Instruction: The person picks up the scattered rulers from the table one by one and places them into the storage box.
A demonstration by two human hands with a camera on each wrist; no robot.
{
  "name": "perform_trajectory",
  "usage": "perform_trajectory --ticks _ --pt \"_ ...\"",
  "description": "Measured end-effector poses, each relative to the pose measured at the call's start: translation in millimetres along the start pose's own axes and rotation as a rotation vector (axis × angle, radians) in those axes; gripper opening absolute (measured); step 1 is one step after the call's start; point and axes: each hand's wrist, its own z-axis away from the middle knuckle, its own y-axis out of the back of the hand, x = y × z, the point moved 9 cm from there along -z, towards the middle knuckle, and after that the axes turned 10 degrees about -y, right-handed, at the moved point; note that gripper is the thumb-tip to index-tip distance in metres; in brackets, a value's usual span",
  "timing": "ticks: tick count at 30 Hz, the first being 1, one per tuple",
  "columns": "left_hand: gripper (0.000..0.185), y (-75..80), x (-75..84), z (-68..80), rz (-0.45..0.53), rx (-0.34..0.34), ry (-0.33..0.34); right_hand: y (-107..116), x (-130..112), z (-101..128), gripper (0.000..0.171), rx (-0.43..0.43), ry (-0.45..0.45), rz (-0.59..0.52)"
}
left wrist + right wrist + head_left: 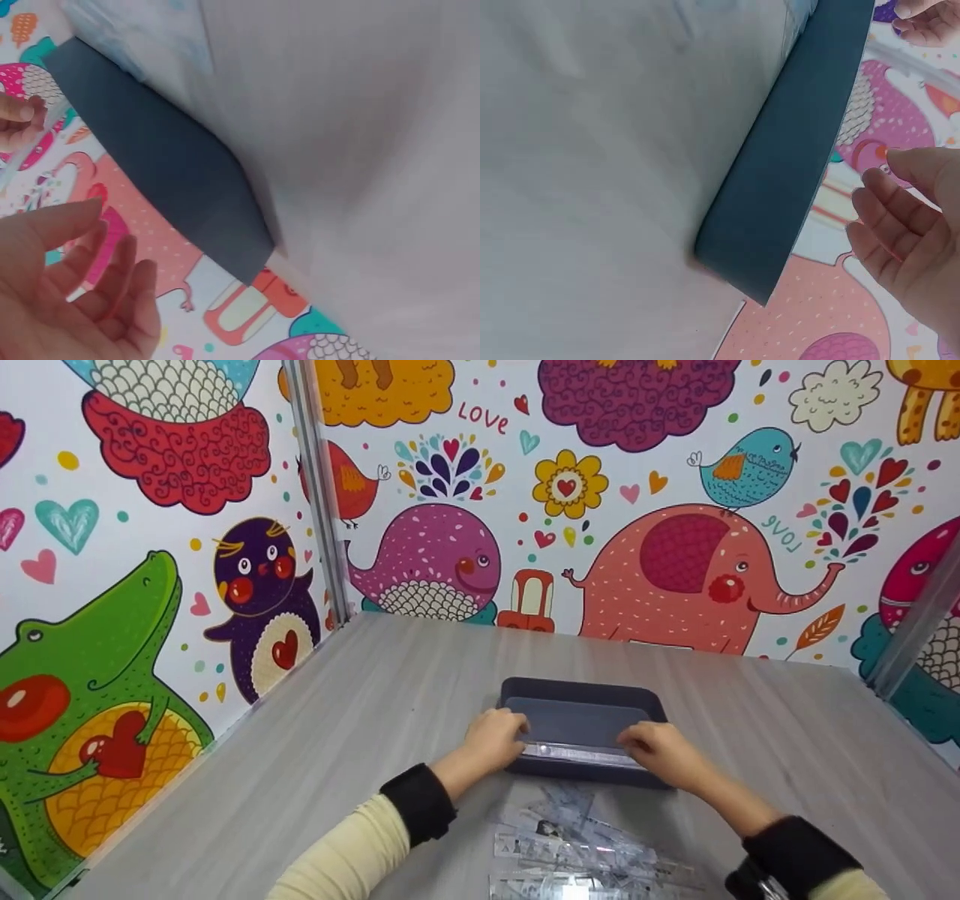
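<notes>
A dark blue-grey rectangular tray point(585, 718) with raised sides stands on the table in front of the person. Along its near side, inside the rim, lies a clear ruler-like plastic strip point(577, 753). At the tray's left end is the left hand point(495, 739), its fingers loosely bent and holding nothing in the left wrist view. The right hand point(664, 750) is over the right end, overlapping the rim in the head view; its fingers point(892, 217) are spread and loosely bent, with nothing between them. Both wrist views show the tray's outer wall point(165, 157) below the hands.
Several clear, printed plastic strips point(570, 851) lie overlapping in a pile on the near side of the tray. The grey wood-grain table point(375, 690) runs back to walls with cartoon animals. A metal post point(319, 495) stands at the left corner.
</notes>
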Motion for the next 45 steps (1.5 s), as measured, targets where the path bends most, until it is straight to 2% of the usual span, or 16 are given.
perform_trajectory --ticks 2,4,10,16,21,26,33,38,45 --pt "0.017 0.4 2.4 7.0 0.014 -0.024 -0.001 4.8 -4.2 8.8 0.015 0.015 0.013 -0.024" --pt "0.02 -2.1 5.7 13.6 0.032 -0.073 -0.005 6.2 -5.6 16.7 0.016 -0.008 0.003 -0.047" --pt "0.029 -16.9 13.0 34.2 0.156 -0.246 0.003 -0.6 -8.3 35.5 0.015 -0.155 -0.035 -0.086" --pt "0.034 -26.5 16.5 43.8 0.152 -0.316 0.005 -5.3 -18.8 46.6 0.015 -0.207 0.057 -0.111" --pt "0.038 -36.9 27.3 49.0 0.159 -0.401 -0.024 -20.9 -29.1 55.0 0.017 -0.33 0.138 -0.127" --pt "0.035 -41.3 35.0 50.6 0.166 -0.416 -0.076 -39.2 -30.4 60.5 0.024 -0.452 0.111 -0.094" --pt "0.031 -45.5 37.5 48.8 0.16 -0.408 -0.112 -42.2 -36.7 62.5 0.02 -0.433 0.154 -0.086" --pt "0.027 -44.7 40.5 45.2 0.152 -0.373 -0.151 -40.7 -40.4 59.2 0.018 -0.406 0.155 -0.058" --pt "0.028 -45.4 42.9 39.3 0.166 -0.375 -0.122 -36.2 -36.8 42.6 0.02 -0.248 0.131 0.054"
